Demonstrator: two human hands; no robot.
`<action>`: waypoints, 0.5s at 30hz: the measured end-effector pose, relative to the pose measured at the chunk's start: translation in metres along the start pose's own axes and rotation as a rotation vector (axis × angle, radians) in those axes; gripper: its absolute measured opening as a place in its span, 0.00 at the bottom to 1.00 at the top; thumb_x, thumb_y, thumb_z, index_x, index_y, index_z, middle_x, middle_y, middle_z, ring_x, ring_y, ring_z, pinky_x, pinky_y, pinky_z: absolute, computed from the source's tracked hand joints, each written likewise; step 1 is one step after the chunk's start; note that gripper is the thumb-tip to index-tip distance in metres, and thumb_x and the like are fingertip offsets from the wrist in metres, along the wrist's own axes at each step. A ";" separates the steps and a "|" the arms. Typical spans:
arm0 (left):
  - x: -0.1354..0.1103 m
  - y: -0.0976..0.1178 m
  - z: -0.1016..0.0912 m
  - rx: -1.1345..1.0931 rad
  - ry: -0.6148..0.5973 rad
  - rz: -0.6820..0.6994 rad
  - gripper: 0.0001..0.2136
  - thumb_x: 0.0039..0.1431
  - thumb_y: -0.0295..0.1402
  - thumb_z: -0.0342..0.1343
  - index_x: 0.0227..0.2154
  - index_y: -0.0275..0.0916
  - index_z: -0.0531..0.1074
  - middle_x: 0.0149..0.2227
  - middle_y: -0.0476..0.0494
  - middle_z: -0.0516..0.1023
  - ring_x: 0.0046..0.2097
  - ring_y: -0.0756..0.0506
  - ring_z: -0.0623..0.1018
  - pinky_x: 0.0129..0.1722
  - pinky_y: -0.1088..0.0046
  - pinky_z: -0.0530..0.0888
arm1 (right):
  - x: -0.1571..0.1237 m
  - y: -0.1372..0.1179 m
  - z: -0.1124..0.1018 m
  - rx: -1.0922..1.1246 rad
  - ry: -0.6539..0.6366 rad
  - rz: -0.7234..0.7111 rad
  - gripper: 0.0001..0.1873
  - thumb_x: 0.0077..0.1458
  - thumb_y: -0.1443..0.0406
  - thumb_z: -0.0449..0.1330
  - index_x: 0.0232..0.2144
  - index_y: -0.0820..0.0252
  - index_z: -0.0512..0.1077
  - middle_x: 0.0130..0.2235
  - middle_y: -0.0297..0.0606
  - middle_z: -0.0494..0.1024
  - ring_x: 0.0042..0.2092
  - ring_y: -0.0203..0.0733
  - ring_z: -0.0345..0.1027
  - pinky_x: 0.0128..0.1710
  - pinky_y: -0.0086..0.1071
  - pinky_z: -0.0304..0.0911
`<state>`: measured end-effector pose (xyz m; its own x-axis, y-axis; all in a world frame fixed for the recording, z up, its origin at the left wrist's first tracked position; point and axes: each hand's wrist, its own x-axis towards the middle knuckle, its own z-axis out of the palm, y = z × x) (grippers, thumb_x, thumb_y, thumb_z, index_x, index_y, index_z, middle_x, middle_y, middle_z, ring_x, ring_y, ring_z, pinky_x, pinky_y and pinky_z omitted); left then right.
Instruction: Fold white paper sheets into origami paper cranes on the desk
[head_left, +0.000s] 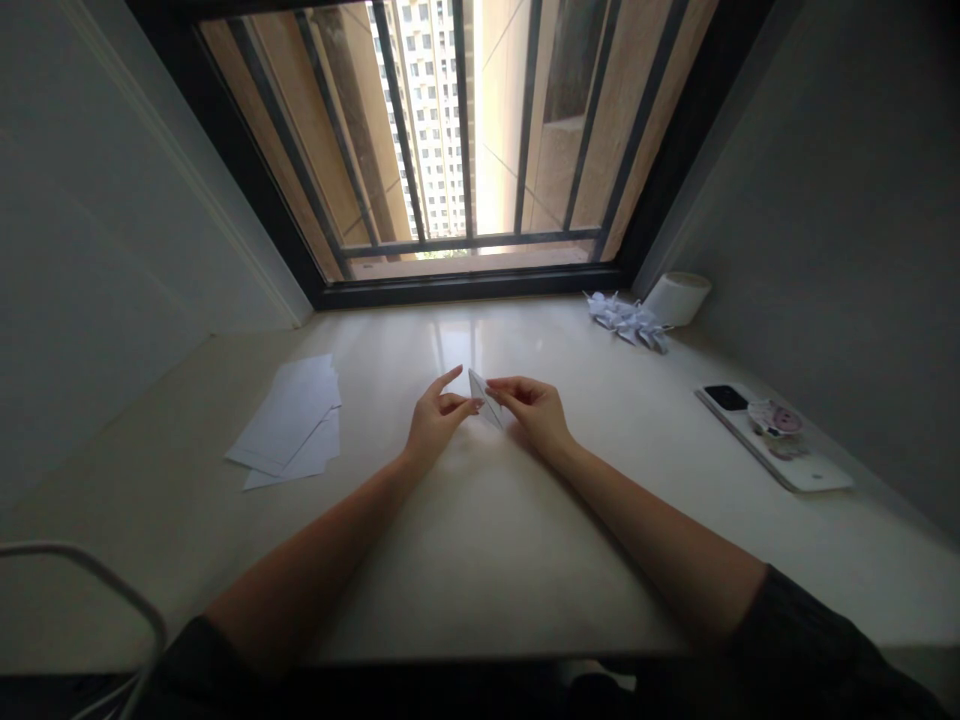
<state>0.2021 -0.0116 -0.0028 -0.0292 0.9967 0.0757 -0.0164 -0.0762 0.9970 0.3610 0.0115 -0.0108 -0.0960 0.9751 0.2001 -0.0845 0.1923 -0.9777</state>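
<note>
The folded paper (482,396), a small pale piece creased to a narrow pointed shape, is held just above the middle of the pale table (480,540), between the two hands and tilted on edge. The left hand (435,422) pinches its near left side between thumb and bent fingers, with the forefinger stretched out and up, away from the sheet. The right hand (537,408) grips the other side, its fingertips curled over the edge and the thumb underneath, so both hands are closed on the same piece. The two bare forearms run back toward the camera into dark sleeves. To the left, well apart from the hands, a loose stack of white sheets (289,425) lies flat on the table. At the far right, near the window frame (465,288), there is a small heap of folded paper shapes (628,320) just beside a white roll (679,297). Nearer on the right lies a phone (772,440), with a small pinkish charm on it. A grey cable (90,575) curves across the lower left corner.
</note>
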 end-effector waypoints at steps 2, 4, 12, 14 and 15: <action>0.001 0.000 0.000 -0.009 -0.028 -0.009 0.26 0.43 0.40 0.64 0.47 0.35 0.70 0.29 0.46 0.78 0.31 0.48 0.77 0.35 0.72 0.72 | -0.001 0.001 0.000 -0.087 -0.007 -0.067 0.12 0.45 0.58 0.64 0.33 0.58 0.78 0.34 0.39 0.80 0.33 0.41 0.72 0.37 0.35 0.66; 0.000 0.001 0.001 -0.003 -0.048 -0.010 0.20 0.45 0.42 0.62 0.39 0.34 0.75 0.29 0.45 0.78 0.30 0.49 0.75 0.32 0.73 0.72 | -0.003 -0.001 0.000 -0.180 -0.013 -0.164 0.10 0.48 0.59 0.62 0.33 0.56 0.78 0.34 0.39 0.80 0.35 0.41 0.72 0.38 0.35 0.65; -0.001 0.004 -0.001 0.066 -0.051 0.000 0.15 0.49 0.44 0.58 0.25 0.34 0.75 0.20 0.51 0.69 0.23 0.53 0.68 0.23 0.78 0.64 | -0.008 -0.009 0.000 -0.371 -0.078 -0.379 0.11 0.55 0.62 0.57 0.38 0.53 0.77 0.32 0.38 0.75 0.35 0.39 0.67 0.37 0.33 0.63; -0.001 0.004 -0.001 0.070 -0.036 -0.001 0.15 0.49 0.44 0.58 0.26 0.35 0.75 0.20 0.51 0.69 0.23 0.53 0.68 0.24 0.78 0.64 | -0.008 -0.008 0.000 -0.370 -0.085 -0.379 0.11 0.55 0.61 0.57 0.39 0.53 0.77 0.32 0.38 0.75 0.35 0.39 0.67 0.37 0.33 0.63; -0.001 0.004 0.000 0.075 -0.024 0.003 0.15 0.49 0.44 0.58 0.27 0.35 0.75 0.20 0.51 0.70 0.23 0.53 0.67 0.24 0.78 0.64 | -0.008 -0.008 0.000 -0.362 -0.084 -0.370 0.11 0.55 0.61 0.57 0.39 0.54 0.77 0.32 0.38 0.76 0.35 0.39 0.67 0.37 0.33 0.63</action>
<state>0.2017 -0.0127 0.0009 -0.0049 0.9970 0.0779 0.0586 -0.0775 0.9953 0.3620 0.0023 -0.0047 -0.2053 0.8252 0.5263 0.2189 0.5628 -0.7971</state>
